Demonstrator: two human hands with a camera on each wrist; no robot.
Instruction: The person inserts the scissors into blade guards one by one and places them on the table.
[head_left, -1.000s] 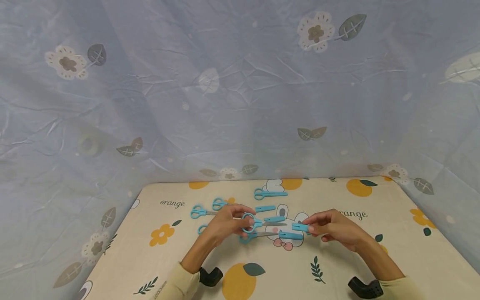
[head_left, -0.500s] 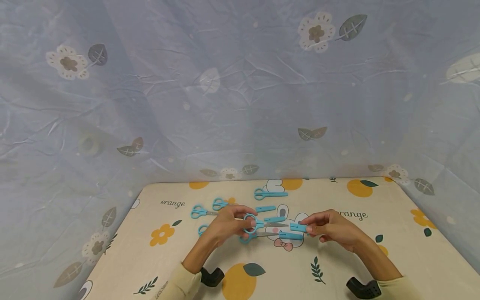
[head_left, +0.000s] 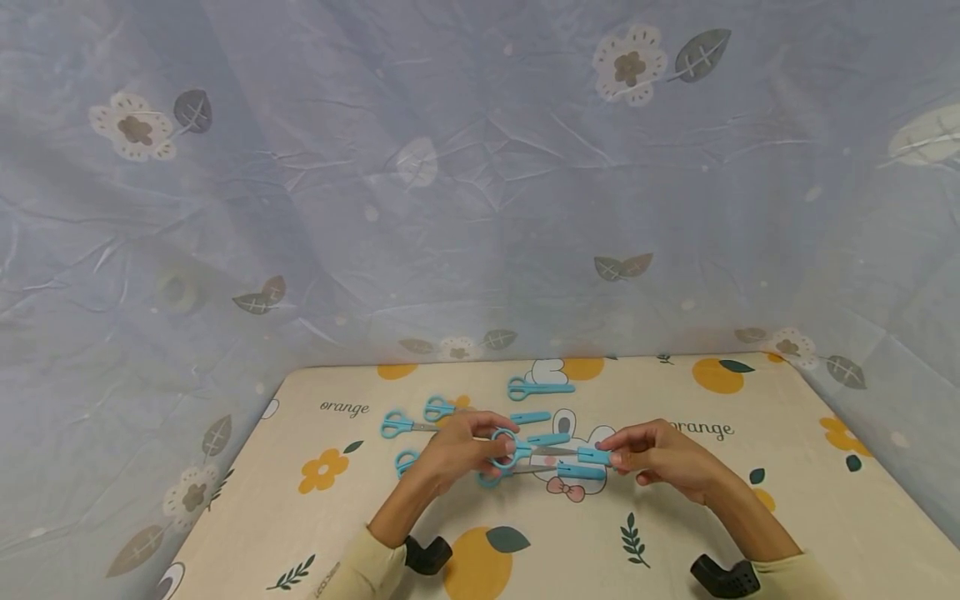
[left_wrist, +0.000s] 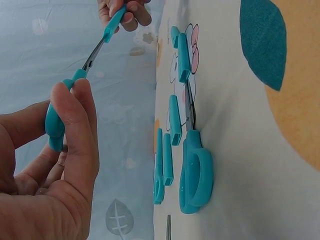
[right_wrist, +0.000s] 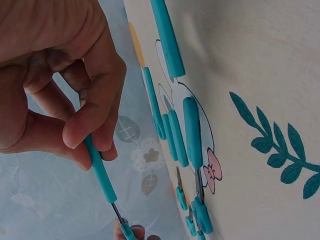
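Raised over the table, a pair of blue-handled scissors (head_left: 522,451) is pinched by its finger loops in my left hand (head_left: 461,450). Its blades point right. My right hand (head_left: 663,458) pinches the far end of a blue scissors sheath (head_left: 594,456) between thumb and fingers. In the left wrist view the blade tip runs into the mouth of this sheath (left_wrist: 114,25), with much of the metal still showing. Below them on the cloth lies a second pair of scissors (left_wrist: 197,175), its tip close to another sheath (left_wrist: 183,57).
Unsheathed scissors (head_left: 397,424) lie left of my left hand, partly hidden by it. Two loose sheaths (head_left: 531,417) lie beyond the hands. Sheathed scissors (head_left: 542,388) lie at the back. Another sheath (right_wrist: 167,40) is under my right hand. A curtain (head_left: 480,208) surrounds the table.
The scissors in my left hand have shifted slightly right and the sheath in my right hand slightly left. The gap between blade tip and sheath mouth has closed.
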